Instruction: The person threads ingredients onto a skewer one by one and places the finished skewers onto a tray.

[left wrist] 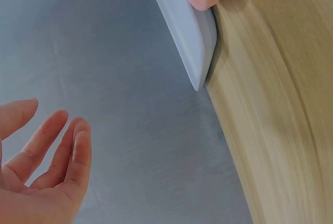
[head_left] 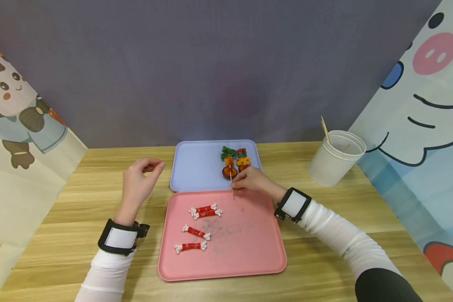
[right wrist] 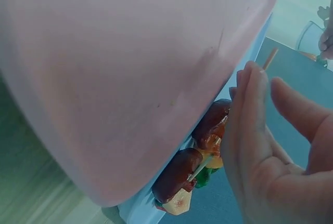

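Note:
My right hand (head_left: 252,179) pinches the stick end of a skewer (head_left: 229,162) threaded with green, orange and brown round pieces. Its food end lies over the light blue tray (head_left: 198,165), while the stick's tip overlaps the pink tray. In the right wrist view the stick (right wrist: 270,58) shows between thumb and fingers. Just beside it is a second skewer (head_left: 243,160) with red, green, yellow and brown pieces, partly hidden by the hand. My left hand (head_left: 139,180) hovers left of the blue tray, fingers loosely bent and holding nothing.
Several red pieces with white knobbed ends, such as one red piece (head_left: 191,247), lie on the left of the pink tray (head_left: 245,256). A white bucket (head_left: 330,163) with wooden sticks (head_left: 325,129) stands at the right. A grey wall (head_left: 211,71) rises behind the wooden table.

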